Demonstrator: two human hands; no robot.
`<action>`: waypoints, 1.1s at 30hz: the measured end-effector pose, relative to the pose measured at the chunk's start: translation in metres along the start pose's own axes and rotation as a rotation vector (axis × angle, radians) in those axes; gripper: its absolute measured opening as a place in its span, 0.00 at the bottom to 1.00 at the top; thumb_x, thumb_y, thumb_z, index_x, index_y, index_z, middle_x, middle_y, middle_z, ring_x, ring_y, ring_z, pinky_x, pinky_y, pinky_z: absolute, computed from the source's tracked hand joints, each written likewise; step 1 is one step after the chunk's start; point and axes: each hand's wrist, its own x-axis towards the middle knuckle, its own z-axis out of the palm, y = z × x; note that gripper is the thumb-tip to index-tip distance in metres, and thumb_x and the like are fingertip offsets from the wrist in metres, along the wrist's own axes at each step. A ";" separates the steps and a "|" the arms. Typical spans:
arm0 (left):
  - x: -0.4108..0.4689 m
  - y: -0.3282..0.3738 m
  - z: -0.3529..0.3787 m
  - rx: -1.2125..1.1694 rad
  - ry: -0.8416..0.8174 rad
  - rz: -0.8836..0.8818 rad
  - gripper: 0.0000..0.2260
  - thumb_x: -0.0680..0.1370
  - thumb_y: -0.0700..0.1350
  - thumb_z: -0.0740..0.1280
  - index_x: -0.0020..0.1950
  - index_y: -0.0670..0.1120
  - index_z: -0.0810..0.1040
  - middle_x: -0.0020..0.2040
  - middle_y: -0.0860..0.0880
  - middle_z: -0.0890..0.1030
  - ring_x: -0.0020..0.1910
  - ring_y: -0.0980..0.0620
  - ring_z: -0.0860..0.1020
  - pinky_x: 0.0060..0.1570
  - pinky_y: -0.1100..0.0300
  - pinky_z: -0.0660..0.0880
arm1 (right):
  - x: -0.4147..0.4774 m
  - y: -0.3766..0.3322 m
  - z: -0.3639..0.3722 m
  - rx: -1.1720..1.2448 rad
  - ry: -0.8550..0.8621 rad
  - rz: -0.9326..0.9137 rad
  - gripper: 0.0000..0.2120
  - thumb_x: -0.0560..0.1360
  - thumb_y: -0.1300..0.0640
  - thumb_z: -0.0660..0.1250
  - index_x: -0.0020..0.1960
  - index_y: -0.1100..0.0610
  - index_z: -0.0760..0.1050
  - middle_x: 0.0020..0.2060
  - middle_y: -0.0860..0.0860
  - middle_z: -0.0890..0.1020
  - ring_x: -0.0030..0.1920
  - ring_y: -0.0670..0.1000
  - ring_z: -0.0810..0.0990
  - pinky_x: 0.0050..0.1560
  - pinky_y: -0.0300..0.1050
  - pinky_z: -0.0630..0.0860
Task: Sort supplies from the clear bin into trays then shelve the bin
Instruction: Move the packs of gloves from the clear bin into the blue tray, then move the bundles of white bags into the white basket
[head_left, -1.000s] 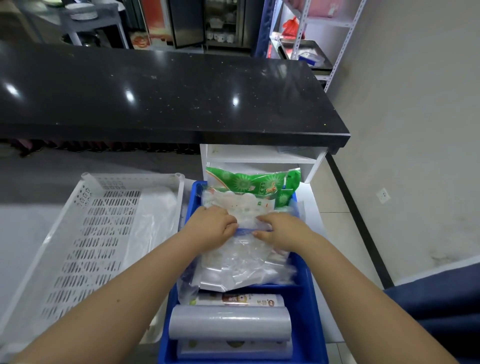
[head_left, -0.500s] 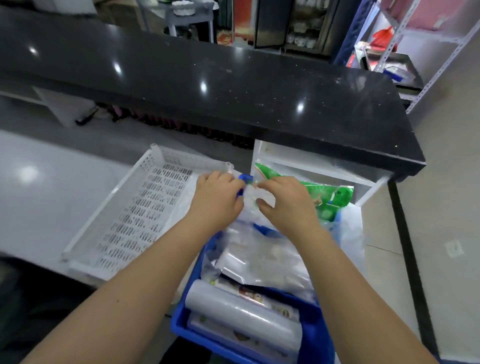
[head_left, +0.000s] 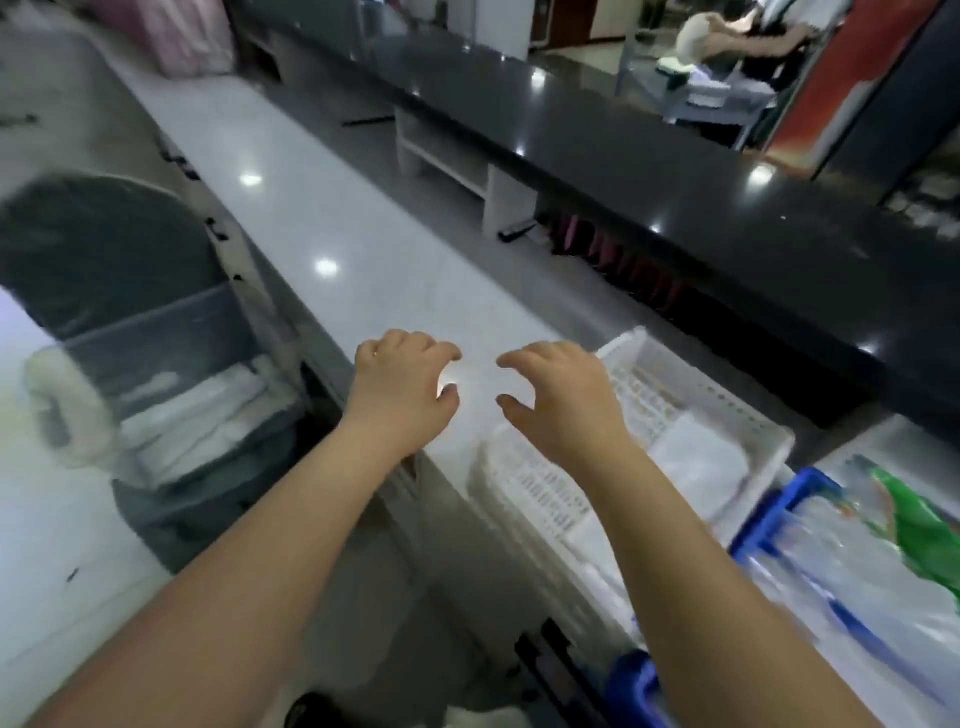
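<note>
1. Motion smears the whole view, so edges and any labels are hard to read.
2. The clear bin (head_left: 156, 338) stands at the left, beside the near edge of the white tabletop (head_left: 363, 249). Its walls are blurred, the white folded things (head_left: 197, 415) inside run together, and what it stands on cannot be made out.
3. A dark rounded shape (head_left: 104, 249) behind the bin is too blurred to name.
4. The blue tray (head_left: 763, 530) is cut off by the right and bottom edges. Clear bags (head_left: 857, 582) and a green packet (head_left: 919, 525) lie in it, partly out of frame.
5. The white tray (head_left: 727, 395) sits just beside the blue tray, on its left. The right forearm hides part of its floor, and a flat white packet (head_left: 696, 462) lies at the end nearest the blue tray.
6. The left hand (head_left: 402, 389) and right hand (head_left: 561, 400) hover side by side above the tabletop, the right one at the white tray's left corner. Each grip is apart, with fingers bent like a claw and the thumb clear of them, holding nothing.
7. Half a second earlier both hands pinched a clear bag above the blue tray. They have since let go and moved left.
8. The view has swung left: the blue tray has slid from the centre to the lower right, and the clear bin has come into sight.
</note>
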 end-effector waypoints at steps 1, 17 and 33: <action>-0.004 -0.033 -0.009 0.004 0.015 -0.043 0.17 0.76 0.52 0.63 0.65 0.54 0.74 0.63 0.51 0.77 0.63 0.46 0.70 0.62 0.48 0.63 | 0.019 -0.025 0.013 0.008 -0.004 -0.039 0.16 0.72 0.52 0.71 0.59 0.52 0.78 0.55 0.51 0.82 0.56 0.58 0.76 0.55 0.55 0.71; -0.082 -0.431 -0.014 -0.024 -0.110 -0.653 0.18 0.73 0.52 0.65 0.63 0.53 0.76 0.57 0.49 0.80 0.55 0.44 0.74 0.54 0.49 0.71 | 0.211 -0.321 0.260 0.253 -0.284 -0.282 0.15 0.72 0.54 0.72 0.58 0.53 0.78 0.55 0.50 0.82 0.56 0.54 0.77 0.57 0.55 0.75; 0.035 -0.643 0.145 -0.206 -0.419 -0.987 0.23 0.74 0.50 0.66 0.69 0.50 0.71 0.64 0.47 0.76 0.63 0.44 0.72 0.57 0.50 0.69 | 0.408 -0.329 0.534 0.227 -0.840 -0.277 0.15 0.73 0.58 0.68 0.60 0.55 0.77 0.58 0.53 0.80 0.60 0.57 0.74 0.60 0.51 0.71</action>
